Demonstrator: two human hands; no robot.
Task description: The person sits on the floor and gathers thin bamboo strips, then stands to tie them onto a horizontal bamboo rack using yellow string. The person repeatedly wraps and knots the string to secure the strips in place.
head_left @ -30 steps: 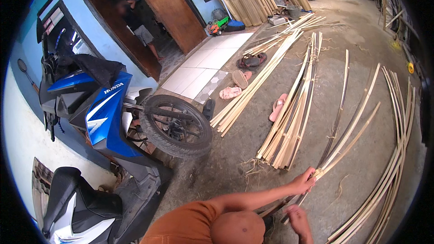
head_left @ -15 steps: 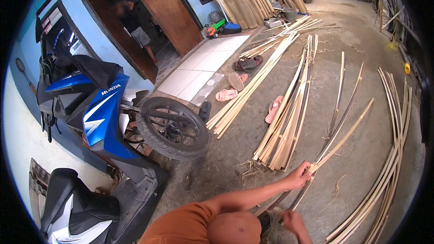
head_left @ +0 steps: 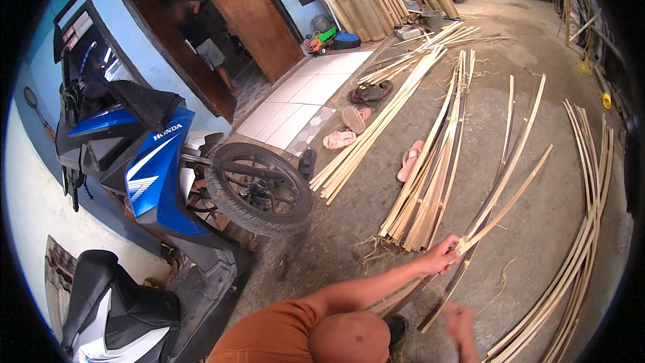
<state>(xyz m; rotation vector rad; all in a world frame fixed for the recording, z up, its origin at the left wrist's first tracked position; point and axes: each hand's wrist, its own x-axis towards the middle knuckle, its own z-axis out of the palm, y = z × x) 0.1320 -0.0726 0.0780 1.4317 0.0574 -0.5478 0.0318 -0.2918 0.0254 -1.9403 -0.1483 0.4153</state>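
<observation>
My left hand (head_left: 440,257) is closed around a few long bamboo strips (head_left: 498,195), near where they cross. Their far ends fan out over the concrete ahead, and their near ends pass beside my bare knee. Pale frayed fibres show at the grip. My right hand (head_left: 461,323) is off to the right of the strips' near ends, apart from them. It is smeared by motion, so its fingers cannot be made out. Just beyond my left hand lies a bundle of split bamboo (head_left: 430,188), tied near its far end.
More bamboo strips lie at right (head_left: 571,249) and beyond the bundle (head_left: 383,128). A blue-and-black motorbike (head_left: 158,168) stands at left. Sandals (head_left: 339,140) lie by the tiled step (head_left: 295,97). A person (head_left: 205,44) stands in the doorway; bamboo slats (head_left: 356,0) lean on the wall.
My right hand has moved right, away from the strips' near ends. One strip in my left hand now shows its pale face instead of its dark edge. My left hand keeps its grip.
</observation>
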